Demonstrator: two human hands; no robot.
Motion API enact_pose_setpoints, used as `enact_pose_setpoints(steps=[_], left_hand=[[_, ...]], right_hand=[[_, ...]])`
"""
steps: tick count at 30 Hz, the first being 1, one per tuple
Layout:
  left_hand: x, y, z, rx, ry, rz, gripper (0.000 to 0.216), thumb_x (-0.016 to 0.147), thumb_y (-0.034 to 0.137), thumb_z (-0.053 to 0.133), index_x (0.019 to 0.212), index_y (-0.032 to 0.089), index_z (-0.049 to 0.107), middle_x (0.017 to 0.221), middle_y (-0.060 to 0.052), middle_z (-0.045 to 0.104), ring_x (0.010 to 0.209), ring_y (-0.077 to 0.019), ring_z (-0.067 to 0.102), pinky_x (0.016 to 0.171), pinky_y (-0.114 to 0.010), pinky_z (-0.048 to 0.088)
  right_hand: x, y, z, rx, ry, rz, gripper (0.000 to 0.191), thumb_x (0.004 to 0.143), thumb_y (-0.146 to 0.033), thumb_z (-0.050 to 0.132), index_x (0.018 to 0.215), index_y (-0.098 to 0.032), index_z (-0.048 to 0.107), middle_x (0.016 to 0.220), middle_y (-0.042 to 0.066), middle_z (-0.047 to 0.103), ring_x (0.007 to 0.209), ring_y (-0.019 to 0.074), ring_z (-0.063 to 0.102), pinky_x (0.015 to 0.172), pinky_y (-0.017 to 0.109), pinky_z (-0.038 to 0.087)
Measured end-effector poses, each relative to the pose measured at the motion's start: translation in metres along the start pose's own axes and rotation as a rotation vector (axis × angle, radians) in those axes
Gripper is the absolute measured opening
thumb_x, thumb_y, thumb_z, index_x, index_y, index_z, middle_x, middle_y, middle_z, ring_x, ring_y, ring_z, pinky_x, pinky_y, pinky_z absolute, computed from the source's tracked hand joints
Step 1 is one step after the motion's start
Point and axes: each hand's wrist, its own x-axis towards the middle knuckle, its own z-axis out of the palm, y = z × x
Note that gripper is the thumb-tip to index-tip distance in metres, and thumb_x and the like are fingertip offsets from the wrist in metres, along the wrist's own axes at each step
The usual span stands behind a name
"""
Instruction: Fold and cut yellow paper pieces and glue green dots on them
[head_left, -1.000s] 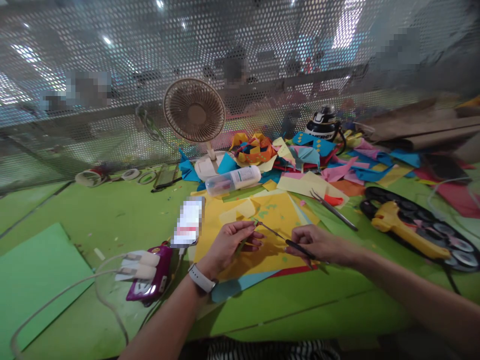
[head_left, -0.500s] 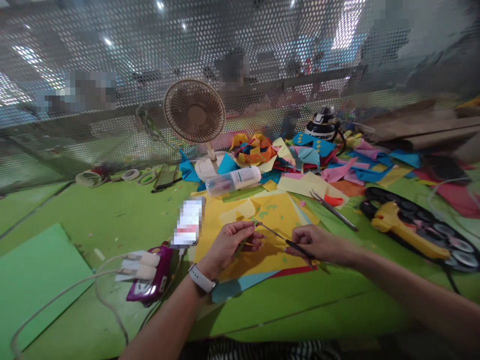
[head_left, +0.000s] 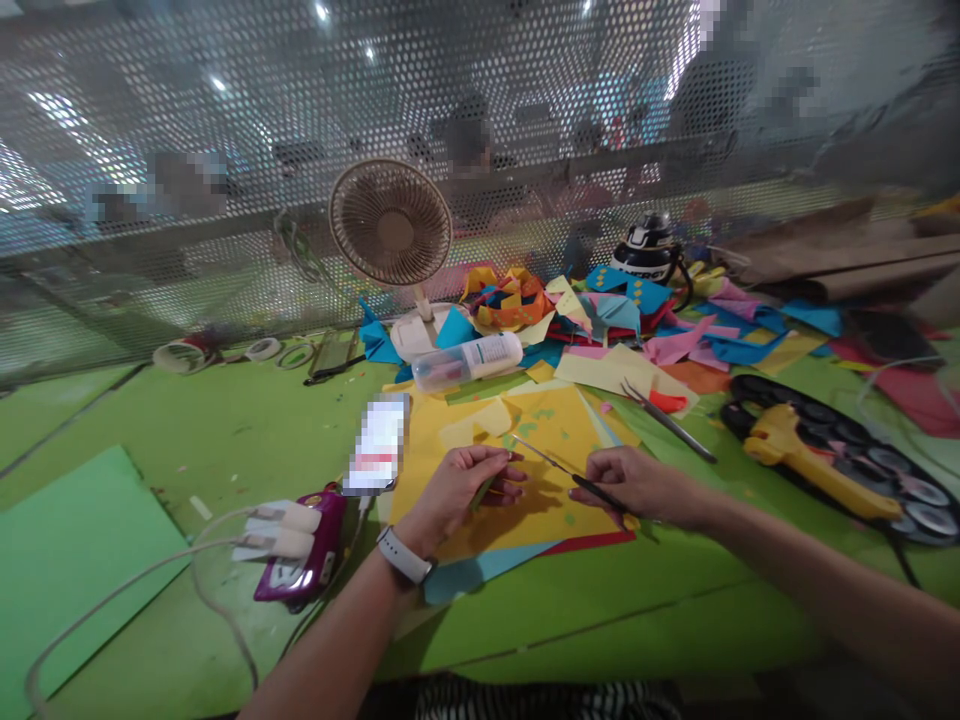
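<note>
While our right hand (head_left: pixel 624 482) grips the tool (head_left: pixel 554 463), likely light, stiff, best held by its handle (head_left: pixel 595 490), we cannot tell whether our left hand (head_left: pixel 469 492) pinches anything.

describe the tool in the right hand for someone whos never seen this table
On the bright green table, find the yellow paper sheet. Over it, the bare right hand grips a slim, dark-handled metal tool. Unlike the forked silver tool lying nearby, this one is held.
</note>
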Motion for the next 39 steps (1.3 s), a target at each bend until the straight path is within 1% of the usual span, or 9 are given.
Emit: enact_pose_setpoints(steps=[5,9,12,17,26,31,39], left_hand=[[0.0004,0.0006,0.0006,-0.029,0.021,0.026,0.021,0.077,0.028,0.062,0.090,0.012,0.064,0.079,-0.008,0.069,0.058,-0.0110,0.063,0.056,-0.023,0.051],[0.0006,0.0008,0.0011,-0.056,0.023,0.032,0.020,0.077,0.026,0.062,0.091,0.011,0.064,0.079,-0.008,0.069,0.058,-0.0109,0.063,0.056,-0.022,0.051],[0.0002,0.0011,0.0013,-0.062,0.024,0.037,0.020,0.078,0.026,0.061,0.091,0.011,0.064,0.079,-0.008,0.069,0.059,-0.0110,0.063,0.057,-0.022,0.051],[-0.0007,0.0021,0.0019,-0.075,0.020,0.048,0.019,0.078,0.025,0.061,0.092,0.012,0.064,0.079,-0.007,0.069,0.060,-0.0114,0.064,0.058,-0.023,0.052],[-0.0010,0.0006,0.0028,-0.095,0.005,0.047,0.022,0.077,0.026,0.062,0.094,0.012,0.063,0.079,-0.008,0.070,0.060,-0.0116,0.064,0.059,-0.024,0.051],[-0.0016,0.0018,0.0030,-0.105,0.006,0.030,0.024,0.076,0.025,0.063,0.097,0.013,0.062,0.078,-0.008,0.070,0.060,-0.0122,0.064,0.059,-0.025,0.052],[-0.0018,0.0003,0.0018,-0.128,-0.008,0.053,0.027,0.076,0.025,0.063,0.100,0.012,0.062,0.077,-0.008,0.070,0.060,-0.0128,0.065,0.058,-0.025,0.052]], right_hand=[[-0.0027,-0.0068,-0.0003,-0.032,0.007,0.038,0.040,0.064,-0.053,0.065,0.063,-0.017,0.046,0.043,-0.005,0.052,0.037,0.0058,0.039,0.037,0.019,0.021],[-0.0042,-0.0099,-0.0008,-0.056,-0.001,0.055,0.039,0.067,-0.053,0.062,0.064,-0.017,0.046,0.043,-0.004,0.053,0.035,0.0052,0.035,0.036,0.019,0.018],[-0.0047,-0.0092,-0.0009,-0.061,-0.021,0.056,0.039,0.068,-0.052,0.062,0.064,-0.017,0.046,0.044,-0.003,0.054,0.036,0.0052,0.036,0.036,0.018,0.019],[-0.0052,-0.0086,-0.0011,-0.047,-0.038,0.069,0.039,0.068,-0.053,0.061,0.067,-0.017,0.047,0.044,-0.003,0.054,0.035,0.0046,0.032,0.035,0.017,0.019],[-0.0039,-0.0070,0.0001,-0.044,-0.057,0.069,0.043,0.065,-0.057,0.062,0.067,-0.016,0.047,0.044,-0.003,0.055,0.033,0.0044,0.032,0.033,0.017,0.019],[-0.0040,-0.0060,0.0005,-0.030,-0.058,0.046,0.042,0.066,-0.055,0.062,0.068,-0.016,0.048,0.044,-0.004,0.053,0.036,0.0048,0.036,0.035,0.017,0.020],[-0.0048,-0.0084,0.0010,-0.017,-0.062,0.038,0.040,0.066,-0.053,0.063,0.068,-0.016,0.048,0.044,-0.004,0.052,0.036,0.0052,0.037,0.035,0.017,0.019]])
